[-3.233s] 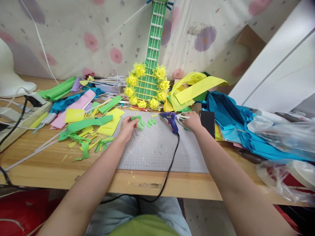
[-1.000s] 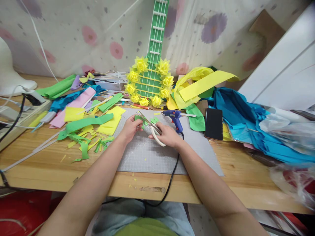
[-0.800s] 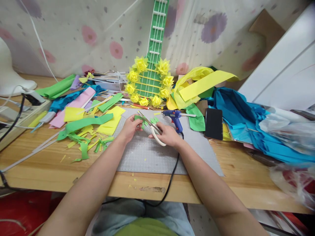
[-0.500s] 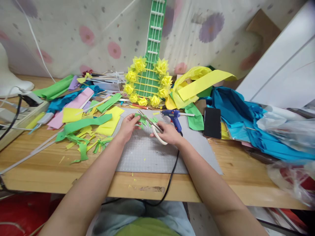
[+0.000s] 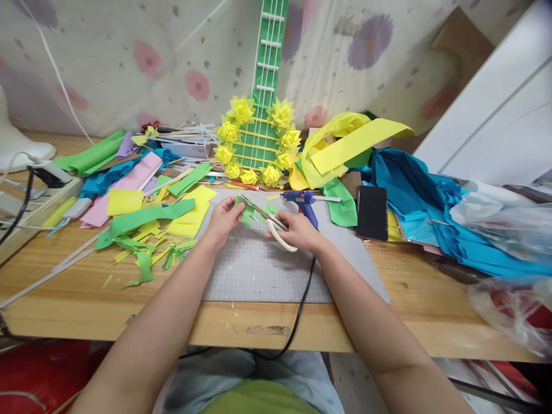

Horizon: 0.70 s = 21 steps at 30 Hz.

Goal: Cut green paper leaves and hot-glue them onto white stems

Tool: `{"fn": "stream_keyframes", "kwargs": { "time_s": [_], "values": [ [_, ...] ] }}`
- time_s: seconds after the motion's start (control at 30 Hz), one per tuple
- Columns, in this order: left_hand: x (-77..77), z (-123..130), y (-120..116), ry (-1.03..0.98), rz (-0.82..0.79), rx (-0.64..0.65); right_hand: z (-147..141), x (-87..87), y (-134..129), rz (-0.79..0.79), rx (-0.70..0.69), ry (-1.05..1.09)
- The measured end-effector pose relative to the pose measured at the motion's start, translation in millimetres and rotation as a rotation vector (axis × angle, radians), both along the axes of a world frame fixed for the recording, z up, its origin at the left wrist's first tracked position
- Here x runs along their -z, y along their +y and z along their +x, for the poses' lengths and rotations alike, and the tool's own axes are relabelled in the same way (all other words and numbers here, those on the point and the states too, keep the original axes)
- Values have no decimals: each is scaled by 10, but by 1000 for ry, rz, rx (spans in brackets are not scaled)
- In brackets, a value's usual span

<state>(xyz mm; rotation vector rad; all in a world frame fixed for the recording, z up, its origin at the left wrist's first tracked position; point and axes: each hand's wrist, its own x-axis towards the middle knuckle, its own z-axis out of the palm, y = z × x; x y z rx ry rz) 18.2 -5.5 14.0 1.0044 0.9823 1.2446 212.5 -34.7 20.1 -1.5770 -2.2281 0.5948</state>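
My left hand (image 5: 225,217) pinches a small piece of green paper (image 5: 246,218) above the grey cutting mat (image 5: 259,282). In my right hand (image 5: 296,229) is a pair of scissors (image 5: 282,238) with white handles, its blades pointing left and lying at the green paper. Whether the blades are cutting through it I cannot tell. Just beyond my right hand lies a blue glue gun (image 5: 302,199). Behind the mat stands a green paper guitar (image 5: 259,138) with yellow paper flowers (image 5: 242,110) round its body and white strings up its neck.
Green and yellow paper strips and scraps (image 5: 146,253) cover the table on the left. A dark phone (image 5: 371,213) and blue crepe paper (image 5: 405,178) lie to the right. The glue gun's black cord (image 5: 302,305) hangs over the front edge. A power strip (image 5: 38,213) sits far left.
The scissors have shifted very slightly in my right hand, while my left hand keeps its pinch on the green paper. The whole view has tilted a little.
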Motion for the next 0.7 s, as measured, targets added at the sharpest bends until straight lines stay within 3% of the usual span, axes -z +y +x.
{"fn": "stream_keyframes", "kwargs": {
  "time_s": [0.7],
  "values": [
    [-16, -48, -5, 155, 63, 43, 125, -85, 7, -25, -38, -20]
  ]
}}
